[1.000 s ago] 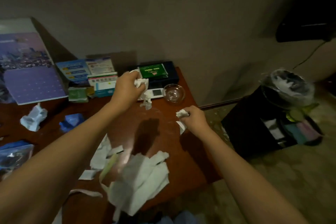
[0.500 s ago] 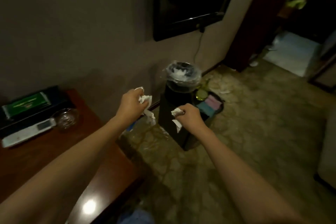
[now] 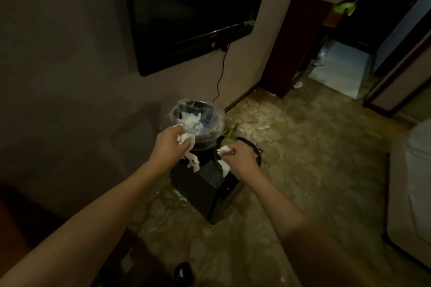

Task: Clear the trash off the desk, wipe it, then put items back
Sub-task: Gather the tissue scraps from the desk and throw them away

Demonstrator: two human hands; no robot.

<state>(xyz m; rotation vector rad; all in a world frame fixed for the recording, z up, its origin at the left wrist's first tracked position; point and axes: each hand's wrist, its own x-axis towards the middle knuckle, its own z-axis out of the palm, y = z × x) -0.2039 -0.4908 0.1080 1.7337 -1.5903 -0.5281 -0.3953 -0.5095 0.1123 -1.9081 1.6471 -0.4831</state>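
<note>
Both hands are out in front over the bins, each clenched round trash: the left hand [image 3: 169,147] grips a crumpled wad of white tissue [image 3: 186,144] with a ragged strip hanging below the fist, and the right hand [image 3: 240,155] pinches a smaller tissue scrap [image 3: 225,150] with a torn tail dangling under it. Just beyond the left hand stands a round bin [image 3: 198,121] lined with a clear bag, white paper already lying inside; beside it, under the right hand, is a second dark bin [image 3: 254,147] with something green at its rim. Both sit by a black box [image 3: 203,184] on the floor. That floor [image 3: 303,170] has a mottled, stone-like pattern, with small white scraps scattered about. A dim grey wall [image 3: 70,53] carries a dark TV [image 3: 186,7] whose cable [image 3: 220,72] drops toward the skirting. At lower left a dark reddish edge, probably the desk [image 3: 14,216], barely shows. To the right a doorway [image 3: 338,58] opens on a paler floor. No writing is legible.
</note>
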